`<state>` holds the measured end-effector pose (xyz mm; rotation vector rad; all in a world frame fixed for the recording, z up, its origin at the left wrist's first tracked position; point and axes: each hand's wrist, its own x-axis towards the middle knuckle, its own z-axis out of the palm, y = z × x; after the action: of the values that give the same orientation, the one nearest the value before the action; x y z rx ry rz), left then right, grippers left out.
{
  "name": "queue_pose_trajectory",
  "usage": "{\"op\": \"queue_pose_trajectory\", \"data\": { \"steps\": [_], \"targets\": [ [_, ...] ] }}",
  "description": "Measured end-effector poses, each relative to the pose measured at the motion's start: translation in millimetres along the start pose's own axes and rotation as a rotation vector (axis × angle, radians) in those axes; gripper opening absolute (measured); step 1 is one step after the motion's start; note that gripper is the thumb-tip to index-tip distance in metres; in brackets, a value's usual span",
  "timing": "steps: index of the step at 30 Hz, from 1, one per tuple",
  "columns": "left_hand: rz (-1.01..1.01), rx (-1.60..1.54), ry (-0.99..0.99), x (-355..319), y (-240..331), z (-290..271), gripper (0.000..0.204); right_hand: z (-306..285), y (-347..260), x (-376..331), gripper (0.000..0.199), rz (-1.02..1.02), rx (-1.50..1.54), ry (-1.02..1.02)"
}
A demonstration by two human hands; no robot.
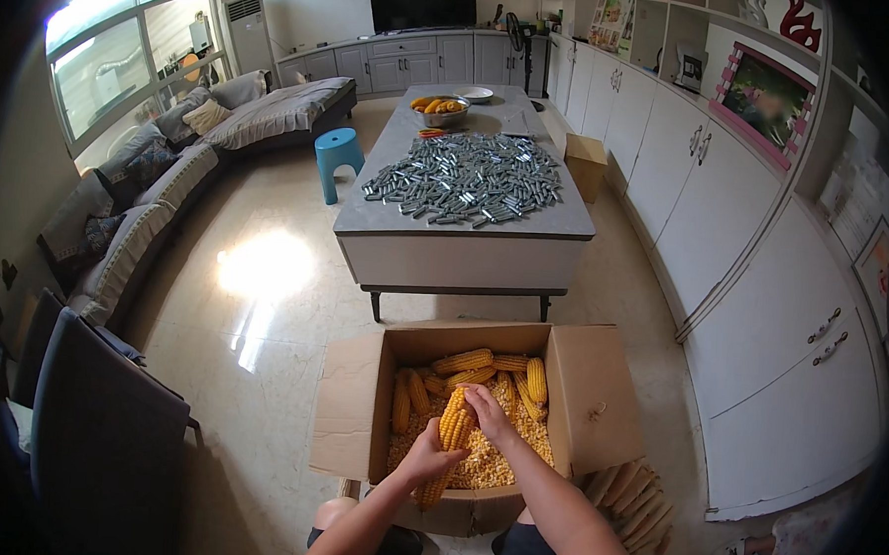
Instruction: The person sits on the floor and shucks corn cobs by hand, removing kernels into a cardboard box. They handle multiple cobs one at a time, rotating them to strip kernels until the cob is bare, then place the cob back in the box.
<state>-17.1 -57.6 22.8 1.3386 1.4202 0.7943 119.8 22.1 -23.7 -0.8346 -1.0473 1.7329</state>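
Over a cardboard box (347,409), my left hand (429,458) is closed round the middle of a yellow ear of corn (455,423). The ear stands tilted, its lower end showing below that hand. My right hand (490,415) is pressed against the ear's upper part from the right, fingers curved over it. Loose yellow kernels (488,465) cover the bottom of the box. Several whole ears (463,362) lie on the kernels along the box's far and side walls.
Ahead stands a grey table (465,259) with a heap of small silver metal cylinders (469,179) and a bowl (439,112). Pale brown pieces like bare cobs (638,506) lie right of the box. A blue stool (340,159) and dark chair (105,431) are to the left, white cabinets (725,210) right.
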Motion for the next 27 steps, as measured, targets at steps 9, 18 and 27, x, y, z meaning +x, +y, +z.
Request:
{"op": "queue_pose_trajectory", "data": {
  "steps": [9,18,27],
  "targets": [
    [0.03,0.147,0.018,-0.1,3.3,2.5,0.059,5.7,-8.6,1.0,0.03,-0.068,-0.118,0.128],
    [-0.001,-0.038,-0.008,0.6,-4.9,2.8,0.057,-1.0,0.5,1.3,0.03,-0.077,-0.146,0.003],
    [0.034,0.187,0.046,-2.6,3.3,6.3,0.056,3.6,4.0,3.2,0.032,-0.099,-0.207,0.169]
  ]
}}
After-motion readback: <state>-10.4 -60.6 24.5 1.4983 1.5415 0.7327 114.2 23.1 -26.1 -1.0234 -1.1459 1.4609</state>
